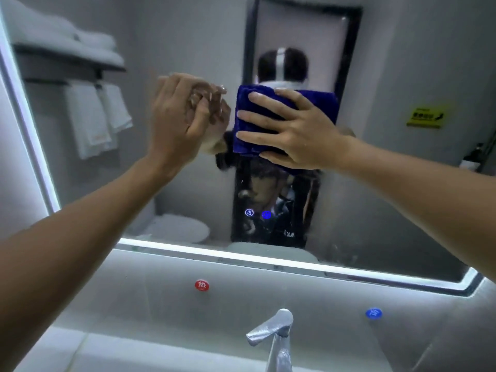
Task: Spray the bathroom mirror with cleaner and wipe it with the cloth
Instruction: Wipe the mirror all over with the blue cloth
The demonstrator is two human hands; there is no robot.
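Grey bathroom walls and a white sink sit below a big mirror with a glowing white edge (188,44). Up in the middle of the glass, nearer its top edge than its lit bottom edge, a folded dark blue fuzzy cloth (252,122) is pressed flat.

The right hand (292,130) lies on top of the cloth. Its fingers (257,115) are spread wide and flat. I think this is so the push goes over the whole cloth and it does not slip down the glass. The palm holds the lower right corner of the cloth.

The left hand (177,114) is just beside the cloth, on its left. It holds nothing. Its fingers are half bent and loose, with the tips at the glass, where they meet their own reflection. Maybe it is leaning there to keep the person steady while reaching over the sink.

No spray bottle shows anywhere, so the spraying looks done and the wiping is the step now. Near the bottom right corner of the mirror the glass looks dull and spotty, so that part likely needs wiping too.

Under the mirror's bottom edge are a round red hot-water sticker (201,285) and a round blue cold-water sticker (374,313). A shiny silver tap (276,334) stands between them, lower down. White towels on a rack (91,114) show in the mirror near its left edge.
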